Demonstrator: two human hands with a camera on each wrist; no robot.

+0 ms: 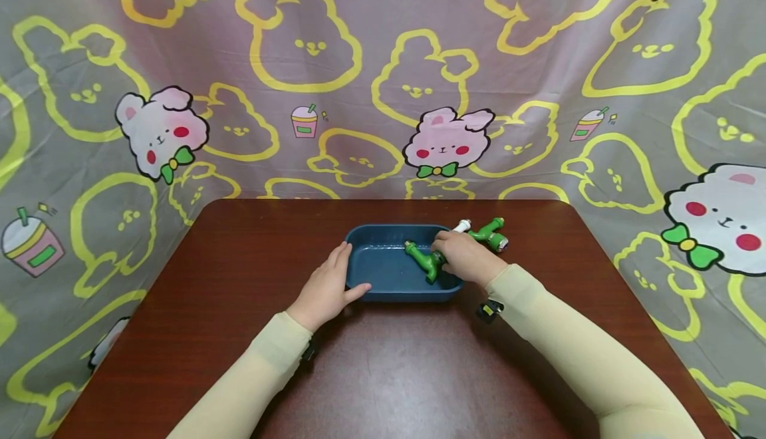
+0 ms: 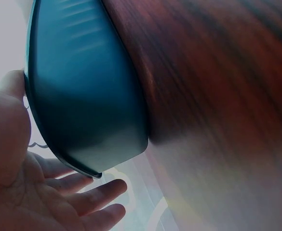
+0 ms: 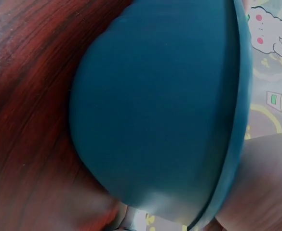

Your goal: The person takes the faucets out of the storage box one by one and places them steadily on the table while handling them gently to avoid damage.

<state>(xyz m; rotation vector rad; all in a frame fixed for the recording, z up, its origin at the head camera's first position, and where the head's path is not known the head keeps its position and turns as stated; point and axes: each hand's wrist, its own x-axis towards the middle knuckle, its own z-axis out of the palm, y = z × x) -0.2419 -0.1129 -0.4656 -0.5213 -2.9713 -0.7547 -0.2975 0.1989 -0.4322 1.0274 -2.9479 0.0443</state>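
A blue rectangular tray (image 1: 383,296) stands on the table. My left hand (image 1: 323,291) lies against its left end, fingers fairly straight along the outside and thumb over the near corner; in the left wrist view the fingers (image 2: 100,197) spread beside the rim. My right hand (image 1: 469,257) reaches over the tray's right end and grips a green faucet (image 1: 425,264), which is over the tray's inside. Its gripped end is hidden by the fingers. In the right wrist view the tray wall (image 3: 155,110) covers most of what the hand holds.
Just right of the tray, behind my right hand, lie another green faucet (image 1: 492,234) and a white piece (image 1: 463,225), partly hidden. The brown wooden table (image 1: 251,253) ends at a cartoon-patterned curtain (image 1: 359,106) at the back and sides.
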